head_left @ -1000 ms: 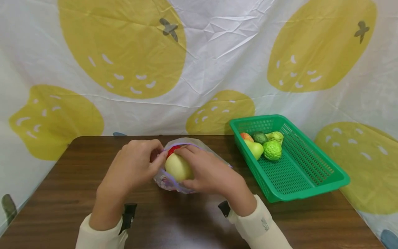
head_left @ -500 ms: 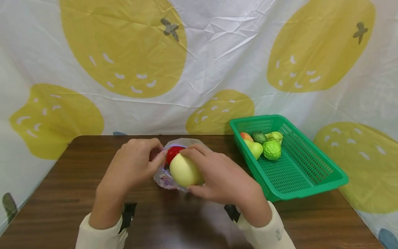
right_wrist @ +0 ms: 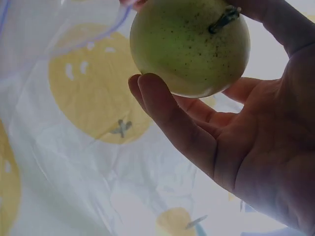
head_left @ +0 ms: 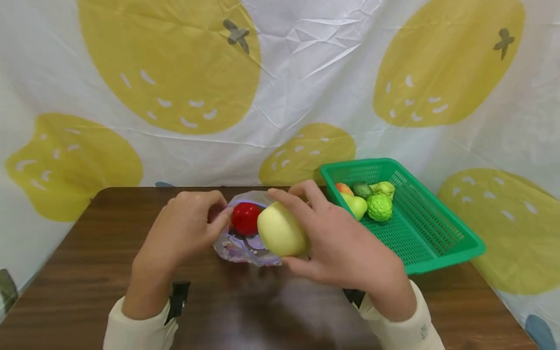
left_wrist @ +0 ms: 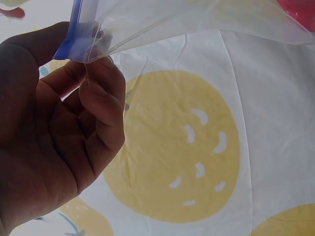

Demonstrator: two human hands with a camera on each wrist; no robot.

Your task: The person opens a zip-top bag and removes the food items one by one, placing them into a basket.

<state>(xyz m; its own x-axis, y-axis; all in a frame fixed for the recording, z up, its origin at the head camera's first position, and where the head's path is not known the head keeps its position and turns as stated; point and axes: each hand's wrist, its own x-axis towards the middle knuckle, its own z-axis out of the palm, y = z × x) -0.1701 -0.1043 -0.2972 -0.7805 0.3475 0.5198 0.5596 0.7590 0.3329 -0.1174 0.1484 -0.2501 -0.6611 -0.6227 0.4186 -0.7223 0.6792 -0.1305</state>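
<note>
My left hand (head_left: 181,233) pinches the edge of a clear zip bag (head_left: 234,248) with a purple seal; in the left wrist view the bag's corner (left_wrist: 81,37) sits between thumb and fingertips. Inside the bag's open mouth lies a shiny red round fruit (head_left: 245,218). My right hand (head_left: 339,238) grips a pale yellow-green round fruit (head_left: 282,231) just right of the bag's mouth, overlapping it in the head view. The right wrist view shows a short dark stem and small specks on this fruit (right_wrist: 187,49), with fingers and thumb curled round it.
A green plastic basket (head_left: 437,209) stands on the right of the dark wooden table (head_left: 87,272). In it lie a pear (head_left: 356,206), a bumpy green fruit (head_left: 379,208) and several other pieces. A lemon-print cloth (head_left: 280,97) hangs behind the table.
My right hand has drawn the yellow-green fruit up out of the bag's mouth toward the right, uncovering the red fruit. My left hand has stayed at the bag's edge.
</note>
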